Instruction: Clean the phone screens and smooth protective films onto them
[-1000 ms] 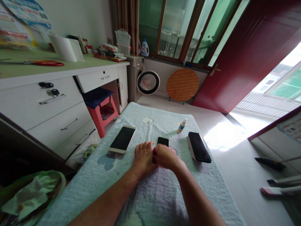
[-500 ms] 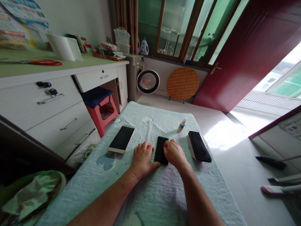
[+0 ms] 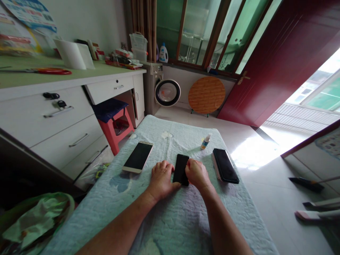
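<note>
A black smartphone [image 3: 181,169] lies screen up on the padded pale blue-green cloth [image 3: 175,131]. My left hand [image 3: 162,176] rests along its left side, palm down with fingers apart and the thumb at the phone's lower edge. Against the right edge sits my right hand [image 3: 197,173], its fingers curled into a fist; anything inside them is hidden. To the left lies a larger gold-and-white smartphone [image 3: 138,157] with a dark screen. On the right, another dark phone [image 3: 225,165] lies on top of a flat pinkish thing [image 3: 216,169]. A small spray bottle [image 3: 205,141] stands beyond my right hand.
White drawers [image 3: 53,117] and a green-topped desk [image 3: 106,72] run along the left, with a red stool [image 3: 117,127] below. A lined bin [image 3: 37,219] stands at lower left. Behind are a washing machine with its round door [image 3: 167,92] ajar and a folded round table [image 3: 206,95].
The black phone has shifted very slightly left between my hands. My right fist has barely moved at its right edge, and the other things stay put.
</note>
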The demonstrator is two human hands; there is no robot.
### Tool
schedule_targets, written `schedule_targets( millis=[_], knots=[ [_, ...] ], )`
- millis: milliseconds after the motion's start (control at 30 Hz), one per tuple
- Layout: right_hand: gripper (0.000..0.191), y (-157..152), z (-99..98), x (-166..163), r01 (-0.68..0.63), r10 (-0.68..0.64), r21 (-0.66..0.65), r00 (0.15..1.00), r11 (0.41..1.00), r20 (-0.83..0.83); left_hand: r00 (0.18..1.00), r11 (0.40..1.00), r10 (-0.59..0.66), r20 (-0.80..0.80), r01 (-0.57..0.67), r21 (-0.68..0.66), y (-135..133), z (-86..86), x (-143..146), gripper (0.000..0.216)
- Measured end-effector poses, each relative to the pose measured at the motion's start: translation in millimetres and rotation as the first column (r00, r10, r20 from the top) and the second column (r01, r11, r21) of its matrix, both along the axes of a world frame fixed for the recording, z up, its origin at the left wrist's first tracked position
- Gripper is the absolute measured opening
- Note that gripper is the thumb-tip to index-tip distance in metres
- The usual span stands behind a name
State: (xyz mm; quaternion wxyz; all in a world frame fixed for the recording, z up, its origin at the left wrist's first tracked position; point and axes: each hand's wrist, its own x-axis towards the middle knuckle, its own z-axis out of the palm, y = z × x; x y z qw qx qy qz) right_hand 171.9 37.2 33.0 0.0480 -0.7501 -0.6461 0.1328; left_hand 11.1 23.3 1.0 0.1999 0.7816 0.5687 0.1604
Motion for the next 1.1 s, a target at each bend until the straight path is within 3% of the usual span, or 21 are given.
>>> schedule_targets(
  millis=[333, 500, 600, 900, 1100],
  knots=[
    [0.020, 0.7, -7.8, -4.2, 0.004, 0.001, 0.078, 0.998, 0.997, -0.068, 1.000, 1.000, 0.011, 0.022, -0.011, -0.015, -0.2, -1.6, 1.6, 0.048],
    [0.020, 1.1, -9.7, -6.0, 0.014, -0.010, 0.074, 0.998, 0.997, -0.059, 0.998, 0.998, 0.051, -0.023, -0.049, 0.044, -4.7, 0.4, 4.0, 0.068],
    [0.018, 1.5, -10.6, -5.1, 0.016, -0.011, 0.077, 0.998, 0.997, -0.067, 0.995, 0.995, 0.087, -0.049, -0.085, 0.046, -5.3, 1.1, 3.6, 0.068],
    [0.018, 0.7, -9.9, -10.0, 0.029, -0.023, 0.068, 0.996, 0.997, -0.085, 0.990, 0.983, 0.132, 0.049, -0.124, -0.134, 0.6, 7.6, 1.8, 0.065],
    [0.018, 2.9, -14.2, -9.4, 0.039, -0.031, 0.084, 0.996, 0.996, -0.086, 0.985, 0.977, 0.156, 0.080, -0.141, -0.159, 2.2, 11.0, 2.1, 0.059]
  ],
)
